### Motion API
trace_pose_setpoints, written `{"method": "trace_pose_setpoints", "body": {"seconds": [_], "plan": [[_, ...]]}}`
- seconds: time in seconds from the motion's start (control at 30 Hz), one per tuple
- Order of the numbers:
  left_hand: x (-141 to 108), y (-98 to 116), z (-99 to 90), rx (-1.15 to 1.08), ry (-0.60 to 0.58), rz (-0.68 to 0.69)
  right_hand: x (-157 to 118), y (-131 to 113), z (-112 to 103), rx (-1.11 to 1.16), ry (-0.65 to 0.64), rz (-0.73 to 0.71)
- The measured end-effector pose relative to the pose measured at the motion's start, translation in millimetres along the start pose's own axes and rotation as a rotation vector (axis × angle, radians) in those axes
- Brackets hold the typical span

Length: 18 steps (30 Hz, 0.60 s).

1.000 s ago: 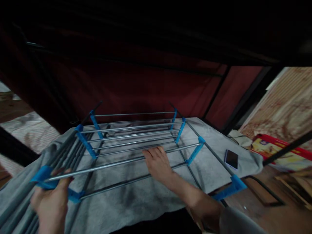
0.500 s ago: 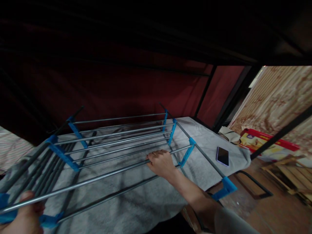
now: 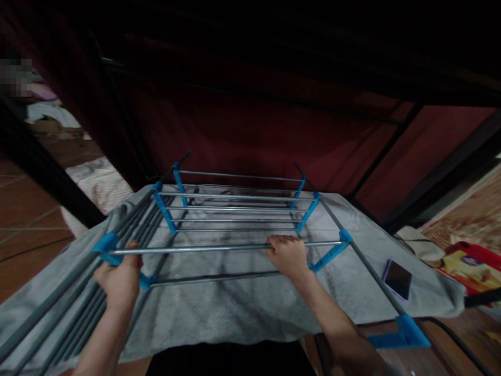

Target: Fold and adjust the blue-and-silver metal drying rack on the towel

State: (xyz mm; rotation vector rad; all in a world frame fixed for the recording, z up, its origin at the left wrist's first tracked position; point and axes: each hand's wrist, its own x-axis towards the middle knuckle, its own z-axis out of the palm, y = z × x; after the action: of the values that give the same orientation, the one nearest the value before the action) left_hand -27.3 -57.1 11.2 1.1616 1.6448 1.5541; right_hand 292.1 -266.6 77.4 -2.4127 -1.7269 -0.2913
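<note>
Fingers of the right hand (image 3: 288, 255) are pressed together and curled over the front crossbar (image 3: 211, 249), right of its middle, with the knuckles uppermost. On the left hand (image 3: 118, 277), the thumb lies against the same bar beside the left bracket (image 3: 106, 245); the other fingers are partly hidden at that bracket, and how tightly they grip cannot be told. The metal rack (image 3: 235, 197) stands on the grey cloth (image 3: 230, 318), straight ahead of the person, its rear crossbars carried on blue brackets. At the opposite end, the front crossbar meets the right bracket (image 3: 345, 237). For sound handling, apply even pressure with both hands and hold the bar level, so that neither bracket is likely to twist. Support the left joint close to the bracket, and keep the thumb clear of the pinch point. Watch the cloth for bunching under the frame. Avoid sideways force toward the loose-looking tubes (image 3: 80, 326) at left, and keep the frame off the phone (image 3: 398, 279), which lies on the cloth at right
</note>
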Motion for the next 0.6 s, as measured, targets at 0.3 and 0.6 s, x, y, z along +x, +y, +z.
{"method": "trace_pose_setpoints", "body": {"seconds": [0.3,0.6], "plan": [[1,-5,-0.7,-0.067,-0.061,-0.026,-30,6,21,0.184,0.426,-0.181],[-4,-8,-2.8,-0.081,-0.099,-0.078,-110,65,110,0.656,0.572,0.477]]}}
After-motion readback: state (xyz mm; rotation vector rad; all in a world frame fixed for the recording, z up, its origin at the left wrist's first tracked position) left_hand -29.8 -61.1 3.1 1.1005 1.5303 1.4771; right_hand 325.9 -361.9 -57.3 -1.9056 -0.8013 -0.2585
